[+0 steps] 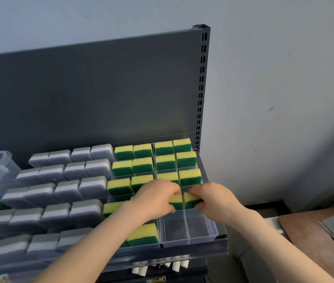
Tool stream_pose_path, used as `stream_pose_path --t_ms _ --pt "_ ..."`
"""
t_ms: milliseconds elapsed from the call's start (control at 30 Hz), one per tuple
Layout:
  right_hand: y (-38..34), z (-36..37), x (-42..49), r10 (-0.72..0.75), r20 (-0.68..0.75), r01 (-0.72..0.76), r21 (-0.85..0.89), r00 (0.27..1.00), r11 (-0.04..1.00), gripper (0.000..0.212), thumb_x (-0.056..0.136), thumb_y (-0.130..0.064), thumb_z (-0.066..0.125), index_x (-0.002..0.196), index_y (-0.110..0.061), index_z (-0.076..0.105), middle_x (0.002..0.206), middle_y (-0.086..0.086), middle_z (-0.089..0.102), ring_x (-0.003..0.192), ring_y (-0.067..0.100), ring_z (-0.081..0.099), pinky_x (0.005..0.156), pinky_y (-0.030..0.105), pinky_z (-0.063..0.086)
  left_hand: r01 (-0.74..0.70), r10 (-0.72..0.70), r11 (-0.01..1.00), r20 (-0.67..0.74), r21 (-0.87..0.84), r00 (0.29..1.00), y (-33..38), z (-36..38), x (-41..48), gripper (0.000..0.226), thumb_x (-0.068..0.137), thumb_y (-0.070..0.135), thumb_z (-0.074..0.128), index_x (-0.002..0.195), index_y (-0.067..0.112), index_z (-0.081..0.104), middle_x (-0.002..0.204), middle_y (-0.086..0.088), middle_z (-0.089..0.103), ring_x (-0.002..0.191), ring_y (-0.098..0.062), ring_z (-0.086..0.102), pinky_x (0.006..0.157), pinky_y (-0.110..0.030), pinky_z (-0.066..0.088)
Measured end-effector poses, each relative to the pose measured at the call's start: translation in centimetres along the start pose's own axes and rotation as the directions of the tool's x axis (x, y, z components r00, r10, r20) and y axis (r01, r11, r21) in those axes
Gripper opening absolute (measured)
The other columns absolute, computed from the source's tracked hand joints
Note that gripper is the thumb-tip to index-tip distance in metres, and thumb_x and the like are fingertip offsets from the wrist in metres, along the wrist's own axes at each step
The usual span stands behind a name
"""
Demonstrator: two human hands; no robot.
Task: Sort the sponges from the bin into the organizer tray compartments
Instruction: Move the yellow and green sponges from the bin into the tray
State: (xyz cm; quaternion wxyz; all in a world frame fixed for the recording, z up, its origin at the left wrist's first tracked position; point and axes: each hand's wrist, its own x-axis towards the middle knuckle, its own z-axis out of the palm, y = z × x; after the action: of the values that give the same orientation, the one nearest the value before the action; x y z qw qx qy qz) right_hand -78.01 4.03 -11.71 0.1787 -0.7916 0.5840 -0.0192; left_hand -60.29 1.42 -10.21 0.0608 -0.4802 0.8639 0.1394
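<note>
Grey shelf unit (pixel 100 88) carries organizer tray (pixel 202 227). I read left hand (pixel 158 199): fingers curled round yellow-green sponge (pixel 175 201). Right hand (pixel 213 199): fingers pinching second sponge (pixel 191 201). Both over tray's near-right compartments. Judged light, soft, compressible; grip opposite sides, squeeze lightly.

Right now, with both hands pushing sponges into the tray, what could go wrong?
1. The left hand and right hand press the left sponge and right sponge in side by side, so one could catch the thin clear divider or slip into the neighbouring compartment.
2. The organizer tray sits at the shelf's front right corner; hard pressure might shift it toward that edge.
</note>
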Motion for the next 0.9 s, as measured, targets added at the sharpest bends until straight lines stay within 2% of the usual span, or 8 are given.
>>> stream_pose_path --t_ms 200,333,467,567,633,733,900 --pt "0.1 0.2 -0.4 -0.016 -0.03 0.016 0.022 0.999 1.0 0.019 0.086 -0.017 0.056 0.104 -0.024 0.058 0.103 -0.002 0.063 0.09 0.018 0.057 0.071 0.027 0.047 0.004 -0.004 0.999 0.003 -0.045 1.0 0.0 0.0 -0.4 0.06 0.084 0.03 0.071 0.139 0.026 0.047 0.139 0.004 0.053 0.124 -0.018 0.051 0.098 -0.033 0.045" --pt "0.4 -0.2 -0.6 -0.018 -0.012 0.019 0.061 1.0 0.998 0.033 0.081 -0.019 0.062 0.113 -0.029 0.058 0.106 -0.006 0.065 0.09 0.015 0.059 0.076 0.026 0.054 0.012 -0.013 0.998 -0.021 -0.064 1.0 0.4 -0.6 -1.0 0.066 0.08 0.039 0.072 0.14 0.028 0.046 0.137 0.007 0.053 0.123 -0.014 0.05 0.098 -0.031 0.046" --pt "0.6 -1.2 -1.2 -0.028 -0.041 0.031 0.067 0.999 0.997 0.049 0.079 -0.024 0.065 0.126 -0.029 0.053 0.115 -0.005 0.063 0.099 0.016 0.058 0.082 0.029 0.052 0.053 -0.066 0.992 -0.106 -0.117 0.992 0.5 -1.5 -2.1 0.065 0.081 0.043 0.07 0.139 0.03 0.046 0.137 0.01 0.054 0.12 -0.009 0.052 0.096 -0.029 0.048" --pt "0.6 -2.2 -1.7 -0.027 -0.093 0.035 0.082 0.995 0.996 0.055 0.081 -0.031 0.066 0.133 -0.03 0.048 0.129 -0.009 0.057 0.114 0.014 0.054 0.093 0.029 0.049 0.099 -0.13 0.981 -0.186 -0.167 0.974 0.6 -2.5 -3.3 0.059 0.085 0.041 0.067 0.139 0.033 0.045 0.138 0.013 0.052 0.12 -0.006 0.051 0.097 -0.026 0.047" --pt "0.3 -2.9 -2.0 -0.05 -0.143 0.064 0.095 0.988 0.993 0.053 0.084 -0.035 0.064 0.135 -0.032 0.046 0.135 -0.011 0.053 0.12 0.011 0.051 0.097 0.026 0.045 0.142 -0.197 0.966 -0.264 -0.214 0.944 0.6 -3.3 -4.5 0.054 0.087 0.04 0.065 0.137 0.034 0.046 0.136 0.015 0.052 0.119 -0.003 0.051 0.097 -0.026 0.047" --pt "-0.9 -4.3 -2.0 -0.104 -0.248 0.14 0.134 0.963 0.981 0.049 0.086 -0.035 0.062 0.133 -0.032 0.048 0.132 -0.013 0.055 0.119 0.009 0.052 0.097 0.024 0.045 0.231 -0.316 0.939 -0.373 -0.254 0.873 0.3 -4.0 -6.8 0.048 0.087 0.042 0.063 0.133 0.035 0.051 0.129 0.018 0.057 0.112 0.001 0.054 0.093 -0.025 0.049" --pt "-4.8 -4.9 -1.2 -0.235 -0.322 0.295 0.153 0.917 0.943 0.045 0.087 -0.032 0.062 0.131 -0.03 0.051 0.128 -0.012 0.058 0.117 0.007 0.053 0.095 0.023 0.045 0.43 -0.508 0.861 -0.449 -0.27 0.735 -1.3 -3.6 -11.6 0.043 0.086 0.044 0.064 0.128 0.035 0.057 0.122 0.018 0.062 0.106 0.001 0.057 0.084 -0.022 0.05"
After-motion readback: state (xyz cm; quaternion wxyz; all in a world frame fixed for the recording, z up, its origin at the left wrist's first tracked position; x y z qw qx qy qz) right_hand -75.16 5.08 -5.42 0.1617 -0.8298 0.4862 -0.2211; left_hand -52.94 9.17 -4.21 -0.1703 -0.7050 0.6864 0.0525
